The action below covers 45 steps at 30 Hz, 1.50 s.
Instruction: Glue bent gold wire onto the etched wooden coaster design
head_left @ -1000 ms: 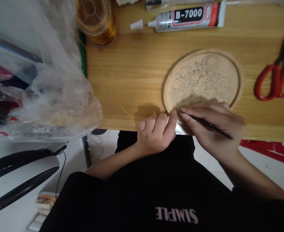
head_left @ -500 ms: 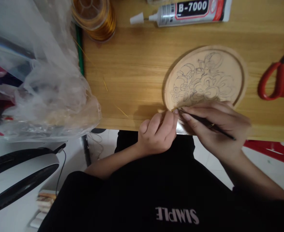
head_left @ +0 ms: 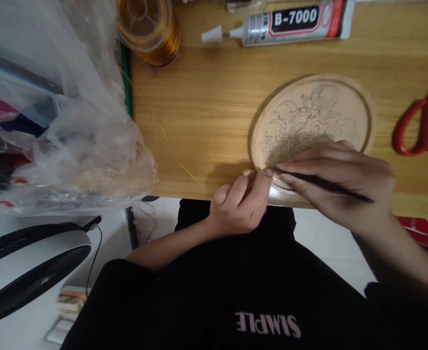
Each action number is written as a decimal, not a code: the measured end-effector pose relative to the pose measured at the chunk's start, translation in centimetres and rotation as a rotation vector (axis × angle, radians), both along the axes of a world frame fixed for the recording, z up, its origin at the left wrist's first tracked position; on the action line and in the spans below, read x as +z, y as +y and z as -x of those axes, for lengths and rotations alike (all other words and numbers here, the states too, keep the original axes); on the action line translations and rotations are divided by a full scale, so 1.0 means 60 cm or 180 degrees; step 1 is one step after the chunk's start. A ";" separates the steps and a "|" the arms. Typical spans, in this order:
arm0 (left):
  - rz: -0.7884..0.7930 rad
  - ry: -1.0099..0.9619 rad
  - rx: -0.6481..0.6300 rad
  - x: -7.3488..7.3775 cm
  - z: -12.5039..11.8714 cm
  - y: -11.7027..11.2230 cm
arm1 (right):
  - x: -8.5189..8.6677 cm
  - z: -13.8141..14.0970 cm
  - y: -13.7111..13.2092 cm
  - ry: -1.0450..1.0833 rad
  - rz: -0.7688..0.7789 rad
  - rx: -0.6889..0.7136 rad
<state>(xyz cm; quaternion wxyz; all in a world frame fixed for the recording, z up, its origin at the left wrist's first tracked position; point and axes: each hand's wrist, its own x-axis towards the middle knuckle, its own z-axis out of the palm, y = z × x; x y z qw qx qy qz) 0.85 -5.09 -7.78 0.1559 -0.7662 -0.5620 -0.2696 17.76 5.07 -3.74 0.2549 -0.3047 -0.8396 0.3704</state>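
Fingers (head_left: 262,188) pinching gold wire (head_left: 277,178) — at wooden plate (head_left: 361,121), near edge

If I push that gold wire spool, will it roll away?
Probably not: the spool seems to stand on its flat end, so it would likelier slide. Its round shape could roll if it tipped over. Thick windings of wire suggest it may feel heavy.

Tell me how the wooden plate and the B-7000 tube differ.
The plate is pale and rounded; the tube is silver and long. The plate carries drawn outlines, the tube printed lettering. The right hand partly covers the plate; no hand touches the tube. Both appear to rest on the wooden table.
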 end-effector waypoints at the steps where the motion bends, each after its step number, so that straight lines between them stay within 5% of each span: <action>1: -0.0006 0.0040 -0.0005 0.000 0.002 0.000 | -0.001 0.000 -0.001 0.0013 0.0004 -0.0016; 15: 0.0150 -0.0024 -0.0081 0.006 0.004 -0.003 | -0.009 -0.001 -0.013 0.0144 0.0096 -0.0161; 26: 0.0624 -0.0780 -0.0200 0.011 0.013 -0.008 | -0.007 -0.002 -0.008 0.0028 -0.0095 -0.0089; 45: 0.0374 -0.0307 -0.0487 0.022 0.026 -0.004 | -0.011 -0.003 -0.013 0.0070 -0.0221 -0.0124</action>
